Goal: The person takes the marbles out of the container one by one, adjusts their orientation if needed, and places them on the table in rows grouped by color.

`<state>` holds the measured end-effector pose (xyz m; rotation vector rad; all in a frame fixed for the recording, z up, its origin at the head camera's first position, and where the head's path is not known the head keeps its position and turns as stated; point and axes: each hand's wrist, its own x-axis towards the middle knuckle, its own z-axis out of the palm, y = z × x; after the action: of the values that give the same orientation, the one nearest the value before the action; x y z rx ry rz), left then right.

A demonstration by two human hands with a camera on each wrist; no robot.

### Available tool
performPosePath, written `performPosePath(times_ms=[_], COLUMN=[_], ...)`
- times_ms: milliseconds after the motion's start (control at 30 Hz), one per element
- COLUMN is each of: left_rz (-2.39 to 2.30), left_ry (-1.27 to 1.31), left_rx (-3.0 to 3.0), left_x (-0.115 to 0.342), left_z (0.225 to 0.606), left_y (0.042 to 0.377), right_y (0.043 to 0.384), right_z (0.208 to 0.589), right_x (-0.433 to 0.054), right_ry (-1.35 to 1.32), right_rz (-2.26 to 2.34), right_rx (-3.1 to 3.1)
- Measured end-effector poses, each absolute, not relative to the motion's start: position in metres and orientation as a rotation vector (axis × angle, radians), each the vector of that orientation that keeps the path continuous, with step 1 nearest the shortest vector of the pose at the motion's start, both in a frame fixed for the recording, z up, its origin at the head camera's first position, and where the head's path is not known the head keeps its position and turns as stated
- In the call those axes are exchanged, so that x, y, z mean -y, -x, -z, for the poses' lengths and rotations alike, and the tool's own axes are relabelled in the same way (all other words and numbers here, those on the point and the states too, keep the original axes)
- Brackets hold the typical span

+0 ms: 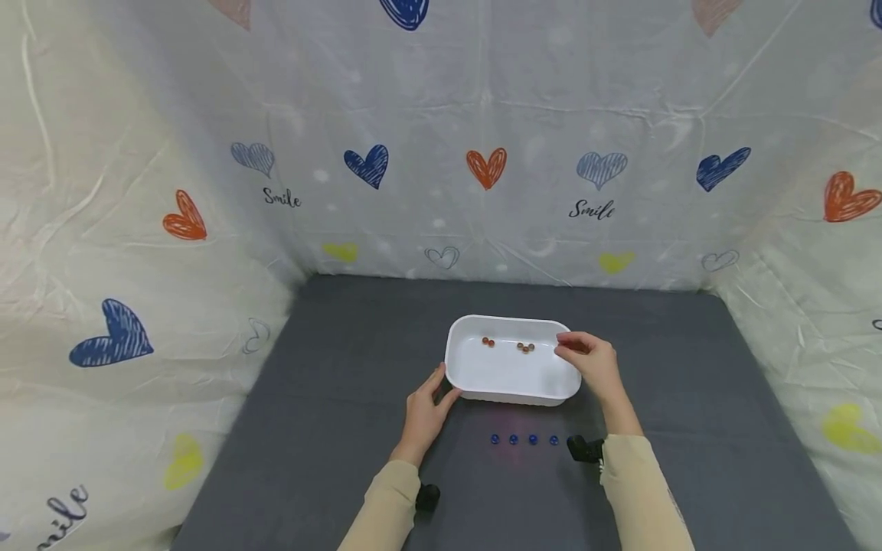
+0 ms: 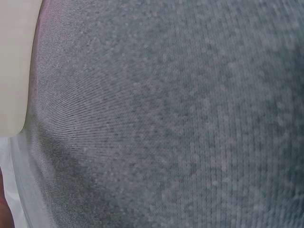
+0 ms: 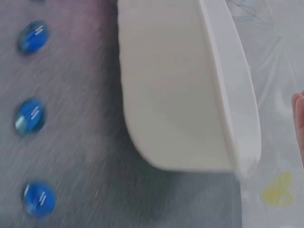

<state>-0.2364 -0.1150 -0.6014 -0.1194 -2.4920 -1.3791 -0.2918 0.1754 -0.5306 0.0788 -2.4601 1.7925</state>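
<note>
A white rectangular tray [image 1: 510,383] stands on the dark grey cloth. Inside it lie several orange-brown marbles [image 1: 526,348], two near the left and three toward the middle. My left hand [image 1: 423,417] touches the tray's front left corner, fingers along the left side and thumb at the front, fairly straight. Over the tray's right end is my right hand [image 1: 594,366], its thumb and forefinger pointing inward; whether a small thing sits between the fingertips does not show. Several blue marbles [image 1: 533,439] lie in a row in front of the tray; the right wrist view shows blue marbles [image 3: 31,116] too.
Black wrist cameras [image 1: 586,449] sit at both sleeves, the right one close to the marble row's right end. Behind and at both sides hangs a pale curtain [image 1: 537,122] with printed hearts. The grey table cloth [image 1: 358,344] extends around the tray.
</note>
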Motion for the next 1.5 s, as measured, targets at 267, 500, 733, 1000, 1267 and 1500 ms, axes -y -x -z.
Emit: performPosePath(times_ms=[267, 500, 733, 1000, 1267, 1500], left_rz=[1.388, 1.377, 1.399, 1.43, 1.416, 1.389], left_ry=[0.11, 0.121, 0.131, 0.13, 0.128, 0.136], left_rx=[2.501, 2.501, 2.485, 2.484, 2.491, 2.499], left_x=[0.118, 0.117, 0.117, 0.118, 0.118, 0.119], left_z=[0.601, 0.601, 0.603, 0.602, 0.601, 0.601], left_y=[0.235, 0.234, 0.236, 0.234, 0.234, 0.233], right_y=[0.326, 0.339, 0.344, 0.347, 0.347, 0.346], right_z=[0.541, 0.551, 0.567, 0.583, 0.584, 0.585], right_x=[-0.152, -0.141, -0.135, -0.126, -0.124, -0.122], right_ry=[-0.004, 0.066, 0.17, 0.279, 0.209, 0.124], right_rz=[-1.872, -1.917, -1.717, -1.725, -1.657, -1.603], right_rx=[2.484, 2.532, 2.582, 2.561, 2.61, 2.606])
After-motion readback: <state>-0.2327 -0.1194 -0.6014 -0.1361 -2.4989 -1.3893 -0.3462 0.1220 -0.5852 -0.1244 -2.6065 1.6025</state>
